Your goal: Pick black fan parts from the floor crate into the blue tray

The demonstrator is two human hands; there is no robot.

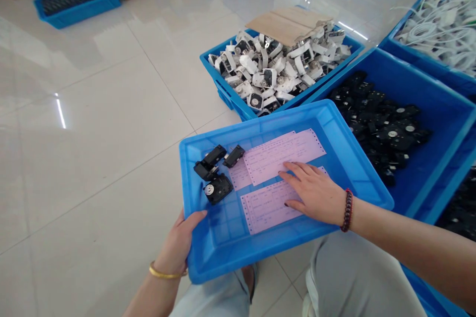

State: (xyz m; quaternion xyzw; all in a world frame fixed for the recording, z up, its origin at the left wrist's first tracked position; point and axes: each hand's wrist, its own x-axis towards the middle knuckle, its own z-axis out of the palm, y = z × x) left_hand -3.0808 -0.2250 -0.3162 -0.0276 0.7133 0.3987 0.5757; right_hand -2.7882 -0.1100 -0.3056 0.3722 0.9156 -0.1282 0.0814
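Blue plastic tray (pixel 238 257) pinched at its rim by left hand (pixel 174 242); right hand (pixel 312 193) spread flat on pink forms (pixel 282 153) beside black parts (pixel 217 188).

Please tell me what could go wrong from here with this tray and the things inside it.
The left hand holds the blue plastic tray at only one edge, so it could tip and the loose black parts could slide onto the tile floor. The pink printed forms lie loose under the right hand, so they could shift or crease. Parts that fall to the right might also get mixed into the nearby bin of black parts.
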